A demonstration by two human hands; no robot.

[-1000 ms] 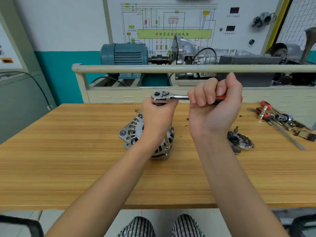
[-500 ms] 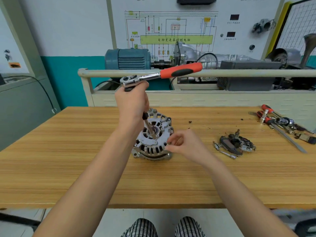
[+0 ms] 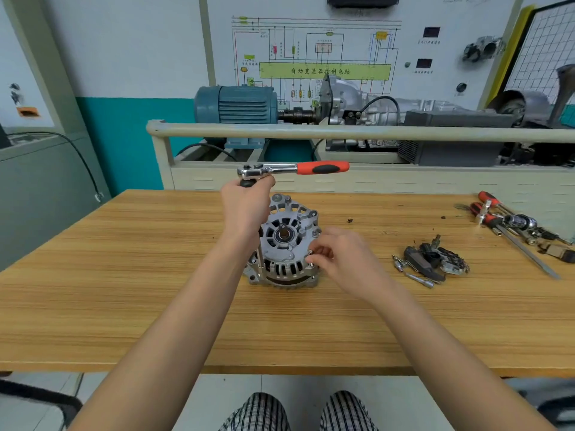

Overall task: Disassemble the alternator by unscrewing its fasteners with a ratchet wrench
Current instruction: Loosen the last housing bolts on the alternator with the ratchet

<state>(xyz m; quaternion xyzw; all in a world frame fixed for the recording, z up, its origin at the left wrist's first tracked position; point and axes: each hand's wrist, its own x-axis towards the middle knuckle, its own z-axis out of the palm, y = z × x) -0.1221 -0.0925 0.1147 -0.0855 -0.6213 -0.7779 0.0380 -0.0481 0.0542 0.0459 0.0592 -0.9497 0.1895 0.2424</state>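
The alternator [image 3: 284, 244] is sitting near the middle of the wooden bench [image 3: 124, 306], its vented face and central shaft pointing up. The left hand [image 3: 245, 209] is gripping the upper end of the extension bar just below the head of the ratchet wrench [image 3: 292, 169], whose red handle is sticking out toward three o'clock, free of any grip. The extension bar [image 3: 259, 259] is running down from that hand to a fastener at the alternator's eight o'clock edge. The right hand [image 3: 339, 259] is resting at the housing's four o'clock side, its fingertips [image 3: 312, 259] pinching a small fastener there. At three o'clock from the alternator, a pile of removed parts [image 3: 432, 259] is lying well apart, and screwdrivers [image 3: 510, 225] are lying farther off toward two o'clock.
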